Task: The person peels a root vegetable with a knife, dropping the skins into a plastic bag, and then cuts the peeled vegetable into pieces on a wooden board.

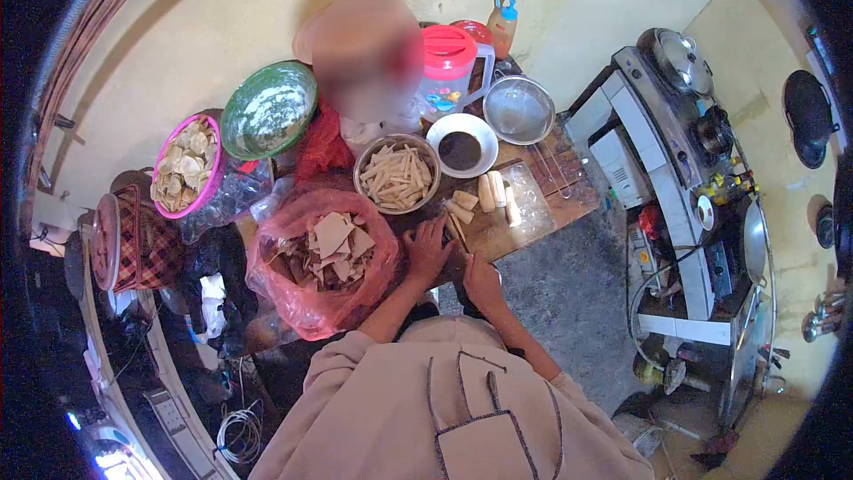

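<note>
My left hand (428, 249) lies at the near left edge of the wooden cutting board (506, 243), palm down with its fingers stretched forward. To its right, my right hand (482, 284) is closed in front of the board's near edge; what it grips is too dark to make out. Pale peeled cylindrical pieces (486, 193) rest on the board, just beyond both hands. Behind my left hand, a metal bowl (434, 188) holds pale cut sticks (396, 178). Left of that hand is a red plastic bag (267, 289) with flat, pale brown scraps (334, 244) in it.
Behind the board stand a white bowl (488, 138) with dark contents, a strainer (519, 110) and a red-lidded pitcher (449, 58). At left are a green basin (269, 110) and a pink basket (216, 180) of pale slices. A stove (653, 107) stands at right.
</note>
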`<control>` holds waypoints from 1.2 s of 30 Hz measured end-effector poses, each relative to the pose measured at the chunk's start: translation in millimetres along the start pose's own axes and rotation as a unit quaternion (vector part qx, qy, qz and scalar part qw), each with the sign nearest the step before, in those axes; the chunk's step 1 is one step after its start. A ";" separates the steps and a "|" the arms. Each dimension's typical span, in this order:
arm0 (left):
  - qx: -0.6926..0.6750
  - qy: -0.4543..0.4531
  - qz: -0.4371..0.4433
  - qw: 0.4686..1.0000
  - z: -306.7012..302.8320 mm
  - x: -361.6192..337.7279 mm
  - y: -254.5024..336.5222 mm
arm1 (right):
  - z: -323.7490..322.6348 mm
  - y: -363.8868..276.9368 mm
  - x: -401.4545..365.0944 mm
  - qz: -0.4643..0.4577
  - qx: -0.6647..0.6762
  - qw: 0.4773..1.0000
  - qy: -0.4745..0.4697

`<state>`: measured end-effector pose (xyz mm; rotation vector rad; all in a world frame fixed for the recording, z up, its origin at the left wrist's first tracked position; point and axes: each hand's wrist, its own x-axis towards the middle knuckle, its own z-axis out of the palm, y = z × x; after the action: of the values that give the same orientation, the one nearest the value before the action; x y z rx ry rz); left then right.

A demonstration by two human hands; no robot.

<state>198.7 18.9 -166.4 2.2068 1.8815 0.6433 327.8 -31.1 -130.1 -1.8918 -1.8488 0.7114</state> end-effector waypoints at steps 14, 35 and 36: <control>0.049 0.038 0.044 0.997 4.9 -0.9 -4.2 | 2.8 11.4 6.5 -0.006 -0.066 0.998 -0.009; 0.090 0.001 0.093 0.992 -3.5 0.0 0.5 | -16.5 8.7 23.2 0.042 -0.092 0.988 -0.118; 0.079 -0.006 0.093 0.992 -7.1 -1.2 1.9 | -13.6 11.2 22.3 0.044 -0.093 0.988 -0.111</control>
<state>197.2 16.4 -159.6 2.5023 1.7919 0.5231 344.9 -8.4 -127.9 -2.0971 -2.0400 0.8339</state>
